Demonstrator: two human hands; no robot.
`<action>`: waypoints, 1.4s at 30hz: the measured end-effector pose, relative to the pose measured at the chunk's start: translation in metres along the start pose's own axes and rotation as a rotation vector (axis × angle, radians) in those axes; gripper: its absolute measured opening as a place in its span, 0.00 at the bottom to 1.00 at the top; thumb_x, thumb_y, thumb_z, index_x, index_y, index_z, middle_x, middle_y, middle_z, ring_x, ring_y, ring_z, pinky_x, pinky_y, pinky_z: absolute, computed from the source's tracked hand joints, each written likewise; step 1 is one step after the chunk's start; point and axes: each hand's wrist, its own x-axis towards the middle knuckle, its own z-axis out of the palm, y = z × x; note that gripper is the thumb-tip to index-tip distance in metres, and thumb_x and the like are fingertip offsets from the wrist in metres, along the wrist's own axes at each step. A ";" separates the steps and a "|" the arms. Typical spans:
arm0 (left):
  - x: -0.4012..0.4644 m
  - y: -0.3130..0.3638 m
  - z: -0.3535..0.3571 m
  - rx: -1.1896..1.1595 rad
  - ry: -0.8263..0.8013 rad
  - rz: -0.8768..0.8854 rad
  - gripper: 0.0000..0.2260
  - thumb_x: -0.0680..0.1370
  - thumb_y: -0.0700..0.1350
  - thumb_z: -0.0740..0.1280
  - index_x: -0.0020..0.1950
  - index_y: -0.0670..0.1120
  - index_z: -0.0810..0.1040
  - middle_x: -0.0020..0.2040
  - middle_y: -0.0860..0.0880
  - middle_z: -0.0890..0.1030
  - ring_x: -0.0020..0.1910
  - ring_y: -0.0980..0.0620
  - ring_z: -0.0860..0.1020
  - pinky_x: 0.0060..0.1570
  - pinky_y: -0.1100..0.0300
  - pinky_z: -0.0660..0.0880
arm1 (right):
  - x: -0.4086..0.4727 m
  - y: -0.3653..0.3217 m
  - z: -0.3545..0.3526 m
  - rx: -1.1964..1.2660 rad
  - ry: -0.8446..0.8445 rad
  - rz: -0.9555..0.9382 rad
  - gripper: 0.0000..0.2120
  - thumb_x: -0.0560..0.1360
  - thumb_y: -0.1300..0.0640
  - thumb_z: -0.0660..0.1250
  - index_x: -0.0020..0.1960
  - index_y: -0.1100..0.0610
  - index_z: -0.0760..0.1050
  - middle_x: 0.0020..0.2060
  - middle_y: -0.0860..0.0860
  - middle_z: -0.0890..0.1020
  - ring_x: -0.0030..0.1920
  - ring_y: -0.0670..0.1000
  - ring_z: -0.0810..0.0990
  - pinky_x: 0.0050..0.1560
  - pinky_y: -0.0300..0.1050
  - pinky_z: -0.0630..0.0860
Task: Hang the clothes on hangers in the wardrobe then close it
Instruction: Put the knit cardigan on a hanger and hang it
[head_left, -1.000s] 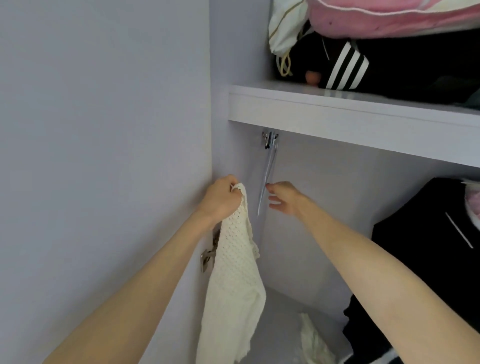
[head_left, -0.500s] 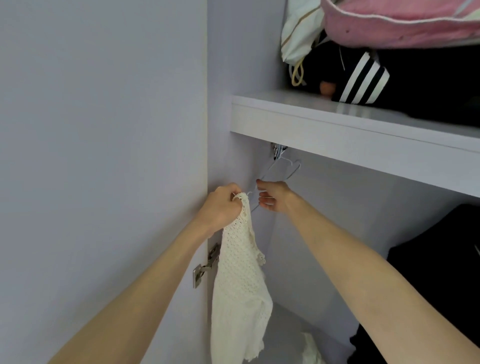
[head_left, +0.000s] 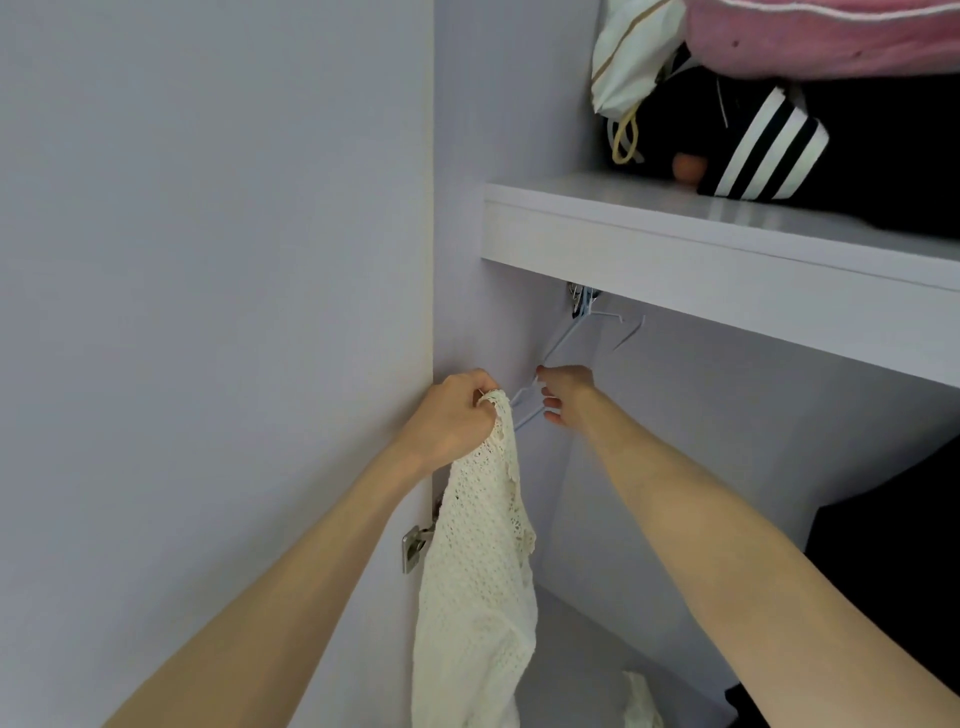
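Overhead, right hand (head_left: 566, 392) on white hanger (head_left: 530, 405), arm outstretched.

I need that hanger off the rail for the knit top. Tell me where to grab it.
Grip the hanger on its sloping wire arm near the lower corner, where the right hand already holds it. Come from the front right: the wall crowds its left, the shelf hides its hook.
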 end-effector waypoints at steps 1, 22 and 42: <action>0.000 0.000 0.000 -0.002 0.002 -0.002 0.11 0.77 0.36 0.57 0.53 0.45 0.76 0.49 0.40 0.81 0.48 0.45 0.78 0.46 0.57 0.73 | 0.001 0.000 0.001 0.012 0.006 -0.006 0.11 0.76 0.57 0.66 0.54 0.62 0.74 0.47 0.56 0.75 0.37 0.51 0.73 0.35 0.44 0.73; 0.003 -0.003 0.012 -0.037 0.129 -0.047 0.07 0.77 0.40 0.59 0.51 0.45 0.76 0.36 0.53 0.75 0.38 0.53 0.74 0.37 0.63 0.68 | -0.024 -0.002 -0.058 0.298 0.227 -0.369 0.25 0.79 0.68 0.49 0.73 0.52 0.61 0.53 0.51 0.71 0.37 0.45 0.71 0.33 0.33 0.67; -0.038 -0.010 0.069 -0.559 -0.225 -0.467 0.07 0.78 0.36 0.60 0.41 0.44 0.72 0.37 0.46 0.75 0.36 0.51 0.73 0.37 0.60 0.71 | -0.141 0.153 -0.167 0.356 0.411 -0.217 0.22 0.81 0.44 0.54 0.40 0.57 0.76 0.18 0.45 0.63 0.18 0.42 0.60 0.21 0.34 0.58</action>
